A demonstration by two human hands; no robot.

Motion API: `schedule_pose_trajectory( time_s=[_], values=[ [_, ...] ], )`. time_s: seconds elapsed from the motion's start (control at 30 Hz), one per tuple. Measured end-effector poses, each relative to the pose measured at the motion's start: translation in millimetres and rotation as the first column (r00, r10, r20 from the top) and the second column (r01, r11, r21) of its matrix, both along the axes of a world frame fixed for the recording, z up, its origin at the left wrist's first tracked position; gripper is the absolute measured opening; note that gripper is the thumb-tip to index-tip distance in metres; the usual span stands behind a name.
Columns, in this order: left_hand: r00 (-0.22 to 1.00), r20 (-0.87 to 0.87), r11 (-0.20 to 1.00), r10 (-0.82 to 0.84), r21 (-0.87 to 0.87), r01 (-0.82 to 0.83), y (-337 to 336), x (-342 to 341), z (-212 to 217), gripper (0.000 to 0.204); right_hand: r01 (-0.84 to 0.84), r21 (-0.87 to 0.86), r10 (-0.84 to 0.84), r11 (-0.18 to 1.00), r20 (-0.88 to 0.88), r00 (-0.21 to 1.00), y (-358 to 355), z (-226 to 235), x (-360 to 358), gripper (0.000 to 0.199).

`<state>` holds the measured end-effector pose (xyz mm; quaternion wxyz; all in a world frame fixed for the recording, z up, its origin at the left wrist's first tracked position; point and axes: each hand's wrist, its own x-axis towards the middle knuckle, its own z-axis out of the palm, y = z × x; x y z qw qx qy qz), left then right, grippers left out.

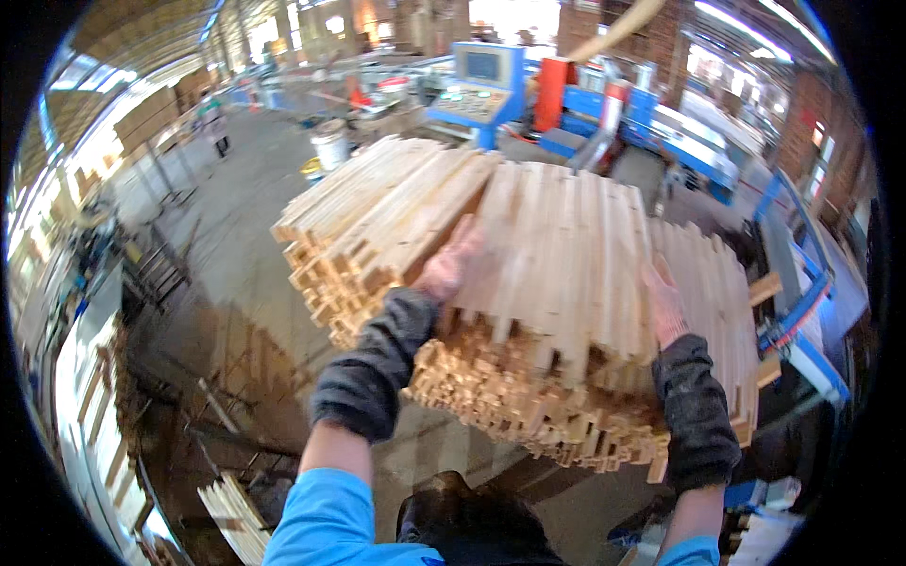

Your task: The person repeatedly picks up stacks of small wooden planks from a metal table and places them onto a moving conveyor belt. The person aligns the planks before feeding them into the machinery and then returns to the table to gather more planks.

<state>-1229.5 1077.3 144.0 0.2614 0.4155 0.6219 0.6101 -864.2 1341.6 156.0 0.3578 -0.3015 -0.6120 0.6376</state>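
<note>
Bright windows (514, 17) and brickwork (809, 104) rise beyond a grey floor (247, 203).

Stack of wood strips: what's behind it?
Beyond the stack stand a blue control console, a red upright panel to its right, and a white bucket off to the left. The console's foot and anything low, close behind the stack are covered.

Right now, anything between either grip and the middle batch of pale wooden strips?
Nothing visible: the left hand's grip is at the left edge of that batch of long pale wooden strips, the right hand's grip at its right edge.
</note>
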Motion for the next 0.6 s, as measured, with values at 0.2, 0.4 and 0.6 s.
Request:
schedule_pose_trajectory(
  time_s=[0.2,0.4,0.6],
  values=[
    [0.953,0.252,0.975,-0.170,0.183,0.126,-9,23,-25,0.093,0.037,0.021,-0.038,0.999,0.022,0.999,-16,-21,23,0.064],
    [0.950,0.245,0.980,-0.191,0.099,0.171,-138,105,9,0.089,0.082,-0.062,-0.087,0.995,-0.086,0.992,-200,36,97,0.061],
    [0.773,0.597,0.977,-0.214,0.118,0.179,-236,105,6,0.077,0.107,-0.174,-0.128,0.979,-0.115,0.985,-312,36,104,0.057]
  ],
)
